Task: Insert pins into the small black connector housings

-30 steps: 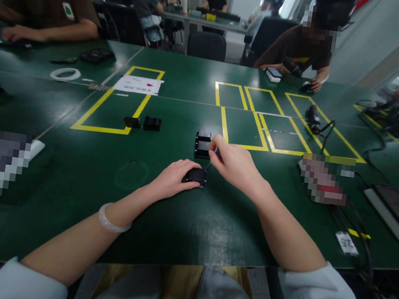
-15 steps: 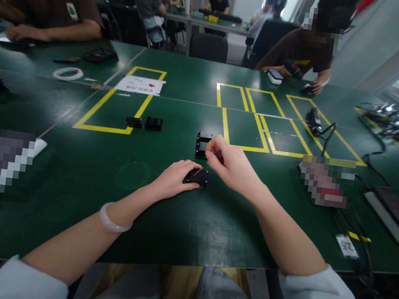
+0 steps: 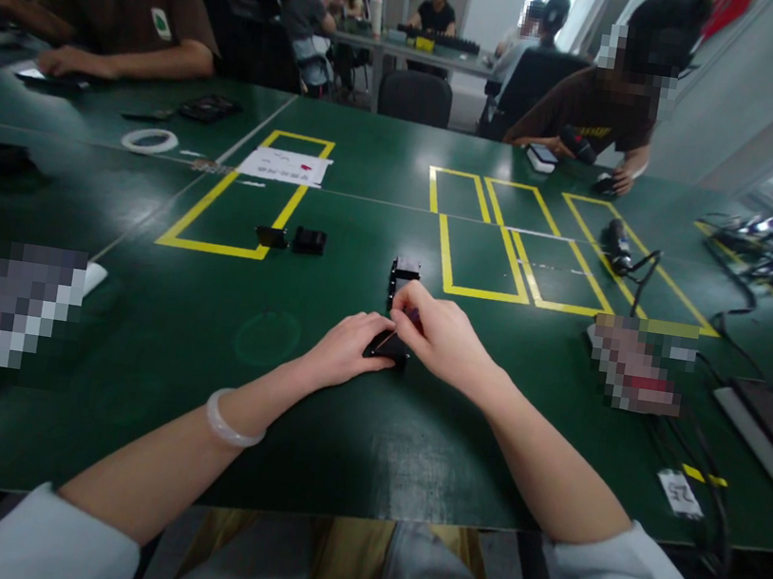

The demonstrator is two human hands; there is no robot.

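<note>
A white tag [image 3: 680,493] shows 2 and 5; the paper's print [image 3: 285,166] is illegible.

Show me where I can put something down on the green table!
Bare green table lies between the left forearm and right forearm, and also between the right forearm and the pixelated device at right. It's crowded around the black part, with the left hand and right hand at it.

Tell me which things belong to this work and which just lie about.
In the work:
black part, held by the left hand
thin tool, in the right hand
probably the black pieces just beyond

Apparently lying about:
white ring
printed sheet
corded black device
</note>
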